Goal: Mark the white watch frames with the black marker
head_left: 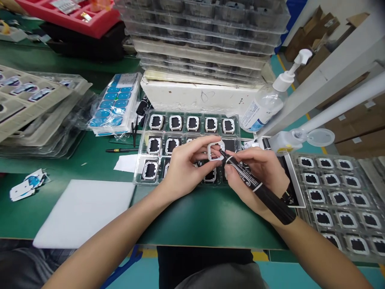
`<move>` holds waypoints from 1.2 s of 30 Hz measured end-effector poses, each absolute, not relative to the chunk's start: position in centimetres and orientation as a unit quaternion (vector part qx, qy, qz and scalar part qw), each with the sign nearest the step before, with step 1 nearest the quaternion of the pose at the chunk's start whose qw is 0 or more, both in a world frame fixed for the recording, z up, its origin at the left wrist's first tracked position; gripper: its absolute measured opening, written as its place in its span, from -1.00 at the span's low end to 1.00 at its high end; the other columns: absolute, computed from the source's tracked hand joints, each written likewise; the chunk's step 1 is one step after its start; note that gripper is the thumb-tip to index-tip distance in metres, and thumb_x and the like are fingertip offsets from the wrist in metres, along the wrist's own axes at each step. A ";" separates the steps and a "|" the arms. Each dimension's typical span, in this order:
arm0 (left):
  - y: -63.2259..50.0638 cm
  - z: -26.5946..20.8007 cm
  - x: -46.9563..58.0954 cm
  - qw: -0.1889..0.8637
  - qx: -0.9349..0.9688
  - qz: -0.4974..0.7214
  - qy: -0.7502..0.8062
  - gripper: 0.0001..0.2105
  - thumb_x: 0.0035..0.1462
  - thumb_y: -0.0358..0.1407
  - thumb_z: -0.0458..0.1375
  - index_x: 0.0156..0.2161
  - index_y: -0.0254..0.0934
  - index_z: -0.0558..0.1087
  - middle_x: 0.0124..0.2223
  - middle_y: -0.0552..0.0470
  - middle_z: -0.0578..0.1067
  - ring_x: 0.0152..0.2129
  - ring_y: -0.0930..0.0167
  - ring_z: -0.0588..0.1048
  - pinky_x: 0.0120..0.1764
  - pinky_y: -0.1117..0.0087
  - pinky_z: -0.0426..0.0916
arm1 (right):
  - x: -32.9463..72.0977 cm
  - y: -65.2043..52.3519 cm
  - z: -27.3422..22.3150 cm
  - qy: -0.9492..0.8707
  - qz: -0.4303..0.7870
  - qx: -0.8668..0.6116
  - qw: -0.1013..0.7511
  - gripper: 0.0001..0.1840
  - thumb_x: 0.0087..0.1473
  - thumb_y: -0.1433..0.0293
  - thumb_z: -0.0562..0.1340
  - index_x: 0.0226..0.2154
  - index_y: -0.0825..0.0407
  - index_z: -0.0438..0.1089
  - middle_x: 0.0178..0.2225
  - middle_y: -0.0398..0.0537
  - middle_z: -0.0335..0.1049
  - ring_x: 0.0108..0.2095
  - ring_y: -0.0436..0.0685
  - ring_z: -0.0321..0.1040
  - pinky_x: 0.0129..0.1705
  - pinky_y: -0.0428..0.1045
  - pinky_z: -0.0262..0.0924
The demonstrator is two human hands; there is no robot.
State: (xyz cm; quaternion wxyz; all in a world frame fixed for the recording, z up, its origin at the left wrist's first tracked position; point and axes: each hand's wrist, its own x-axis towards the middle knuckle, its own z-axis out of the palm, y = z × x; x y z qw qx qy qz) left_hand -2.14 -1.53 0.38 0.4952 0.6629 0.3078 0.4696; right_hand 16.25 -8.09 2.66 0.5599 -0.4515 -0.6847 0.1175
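Apparently half-curled right hand (266, 170) round marker (257, 186)

A green worktable (210, 220) stands over a turquoise floor (285, 277) — yellow-striped — with brown cartons (302, 43) near a pale wall (345, 8).

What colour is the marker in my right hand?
The marker is black with white printing; it shows best in the head view.
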 end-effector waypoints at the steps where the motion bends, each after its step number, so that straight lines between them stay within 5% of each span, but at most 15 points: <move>1: -1.6 0.3 -2.2 0.488 0.669 0.468 0.307 -0.60 0.20 -0.40 0.40 0.15 -0.20 0.59 0.04 -0.07 0.68 -0.06 0.30 0.70 0.04 0.31 0.70 | 16.3 -8.0 2.5 -0.687 0.116 -0.446 0.562 -0.65 0.18 0.54 0.41 -0.03 -0.08 0.47 -0.16 -0.04 0.58 -0.14 0.20 0.64 -0.12 0.12 0.61; 18: -1.5 0.2 -2.3 0.289 0.789 0.468 0.276 -0.62 0.27 -0.52 0.30 0.17 -0.29 0.56 0.03 -0.06 0.70 -0.18 0.45 0.68 -0.09 0.51 0.63 | 16.6 -7.2 1.9 -0.727 0.042 -0.395 0.560 -0.63 0.13 0.61 0.44 -0.06 -0.04 0.50 -0.17 0.01 0.58 -0.16 0.20 0.63 -0.22 0.08 0.55; 36: -1.5 -0.2 -2.3 0.261 0.798 0.468 0.277 -0.63 0.30 -0.48 0.30 0.18 -0.26 0.56 0.01 -0.08 0.71 -0.23 0.43 0.68 -0.15 0.44 0.61 | 16.9 -7.3 2.1 -0.727 0.060 -0.413 0.545 -0.67 0.15 0.59 0.44 -0.08 -0.04 0.49 -0.16 0.01 0.58 -0.18 0.16 0.61 -0.19 0.07 0.54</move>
